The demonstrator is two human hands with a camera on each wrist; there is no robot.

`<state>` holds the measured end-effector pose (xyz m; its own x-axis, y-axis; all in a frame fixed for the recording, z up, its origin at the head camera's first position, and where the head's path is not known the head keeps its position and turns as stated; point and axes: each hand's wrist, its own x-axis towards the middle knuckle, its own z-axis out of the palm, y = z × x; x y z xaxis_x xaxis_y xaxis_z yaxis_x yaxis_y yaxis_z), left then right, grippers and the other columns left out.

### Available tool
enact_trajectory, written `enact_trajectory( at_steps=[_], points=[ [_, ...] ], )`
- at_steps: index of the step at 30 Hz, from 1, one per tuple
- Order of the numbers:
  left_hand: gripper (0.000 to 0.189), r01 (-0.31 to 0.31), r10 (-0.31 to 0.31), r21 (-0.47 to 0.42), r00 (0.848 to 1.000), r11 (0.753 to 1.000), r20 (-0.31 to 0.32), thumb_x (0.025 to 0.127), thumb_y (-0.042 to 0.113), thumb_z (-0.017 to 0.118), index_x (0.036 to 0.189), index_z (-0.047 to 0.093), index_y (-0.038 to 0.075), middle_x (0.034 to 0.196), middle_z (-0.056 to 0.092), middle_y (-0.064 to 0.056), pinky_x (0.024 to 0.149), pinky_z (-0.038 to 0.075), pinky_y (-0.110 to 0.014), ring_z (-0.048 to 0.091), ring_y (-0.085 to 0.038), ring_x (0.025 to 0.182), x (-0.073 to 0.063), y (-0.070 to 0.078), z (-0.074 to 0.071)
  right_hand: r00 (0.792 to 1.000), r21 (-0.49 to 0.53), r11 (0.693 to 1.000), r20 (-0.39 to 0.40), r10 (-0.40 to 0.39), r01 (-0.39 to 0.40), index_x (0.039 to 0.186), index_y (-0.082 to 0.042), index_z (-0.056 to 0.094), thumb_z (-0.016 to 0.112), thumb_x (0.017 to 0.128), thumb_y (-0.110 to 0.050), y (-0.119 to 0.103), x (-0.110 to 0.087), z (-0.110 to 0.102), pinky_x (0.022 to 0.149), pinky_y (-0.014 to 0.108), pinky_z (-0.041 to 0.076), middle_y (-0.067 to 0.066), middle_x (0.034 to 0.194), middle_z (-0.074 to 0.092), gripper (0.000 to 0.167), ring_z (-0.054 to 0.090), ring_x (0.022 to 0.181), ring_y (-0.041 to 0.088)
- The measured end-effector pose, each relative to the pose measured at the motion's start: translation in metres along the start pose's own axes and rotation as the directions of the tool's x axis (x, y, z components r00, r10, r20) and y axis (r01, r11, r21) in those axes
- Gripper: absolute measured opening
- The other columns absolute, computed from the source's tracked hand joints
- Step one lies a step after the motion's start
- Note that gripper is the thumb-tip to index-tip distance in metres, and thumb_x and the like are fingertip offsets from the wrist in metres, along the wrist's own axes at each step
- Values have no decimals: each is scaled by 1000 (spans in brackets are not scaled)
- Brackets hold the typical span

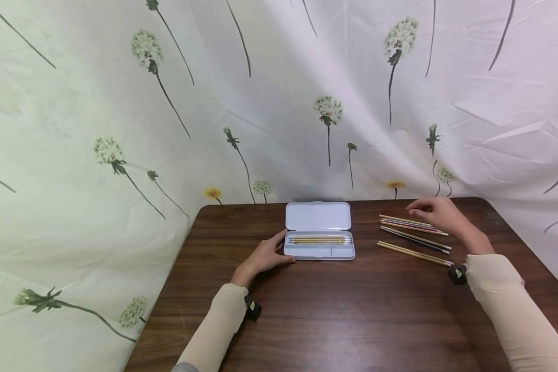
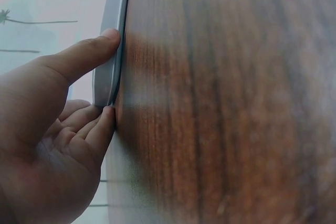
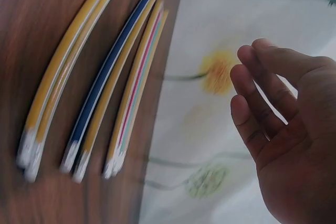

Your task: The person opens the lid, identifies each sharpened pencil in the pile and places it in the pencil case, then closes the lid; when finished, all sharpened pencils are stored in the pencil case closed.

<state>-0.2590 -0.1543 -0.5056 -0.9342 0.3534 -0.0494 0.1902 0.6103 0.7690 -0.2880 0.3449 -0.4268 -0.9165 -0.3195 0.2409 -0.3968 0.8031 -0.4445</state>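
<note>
A pale pencil case (image 1: pixel 308 251) lies on the table with its lid (image 1: pixel 318 216) raised at the back; several yellow pencils (image 1: pixel 320 240) lie in its rear compartment. My left hand (image 1: pixel 264 256) grips the case's left end, thumb at the front side and fingers round the corner, as the left wrist view shows. To the right lie loose pencils: a yellow pair (image 1: pixel 414 253), a dark blue pencil (image 3: pixel 100 85) beside a yellow one, and a striped group (image 3: pixel 136 87) farthest back. My right hand (image 1: pixel 442 214) hovers above the striped group's far side, fingers loosely bent, holding nothing.
The brown wooden table (image 1: pixel 335 315) runs back to a white curtain (image 1: pixel 279 103) with a dandelion print. The case's front compartment has a small divider (image 1: pixel 331 251). Small dark cameras (image 1: pixel 253 308) are worn on both wrists.
</note>
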Motion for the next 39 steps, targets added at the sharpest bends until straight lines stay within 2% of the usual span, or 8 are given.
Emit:
enact_trajectory(
  at_steps=[9,17,21,25,32,39],
  points=[
    [95,2,-2,-4,1000,1000,1,92,21,87,169,32,12,172,37,-14,125,46,-43,47,-29,153,1,-1,0,988,-13,989,43,147,-147,113,-2,81,68,105,-14,36,-17,-7,66,33,53,26,114,77,19,67,81,17],
    [96,5,-5,2,1000,1000,3,92,21,87,169,31,11,172,36,-14,124,46,-43,48,-30,153,0,0,0,988,-46,987,29,153,-152,112,2,80,67,103,-7,59,-24,7,68,35,54,26,110,78,17,69,84,20],
    [96,8,-8,5,1000,1000,2,92,21,87,169,31,11,172,36,-14,124,46,-43,48,-30,153,1,0,0,989,-78,987,45,141,-138,110,3,79,67,102,-4,67,-25,16,74,49,57,27,109,77,17,71,89,33],
    [96,4,-4,13,1000,1000,0,92,21,87,169,32,11,172,37,-14,124,47,-42,48,-29,153,1,-2,0,992,-115,987,49,120,-114,104,0,81,69,100,-3,69,-25,24,80,57,56,22,102,79,13,71,92,37],
    [96,-3,3,13,1000,1000,3,92,22,87,169,31,11,172,37,-14,124,46,-43,48,-29,153,1,-2,0,989,-142,983,76,128,-116,103,0,81,67,99,-1,67,-23,29,73,50,57,19,97,77,15,68,83,26],
    [96,-2,2,19,1000,1000,2,92,23,87,169,31,12,172,37,-14,124,47,-42,48,-30,152,2,-3,0,985,-160,978,88,151,-136,106,1,78,65,100,-1,66,-20,30,78,61,56,24,102,75,14,70,91,38]
  ],
)
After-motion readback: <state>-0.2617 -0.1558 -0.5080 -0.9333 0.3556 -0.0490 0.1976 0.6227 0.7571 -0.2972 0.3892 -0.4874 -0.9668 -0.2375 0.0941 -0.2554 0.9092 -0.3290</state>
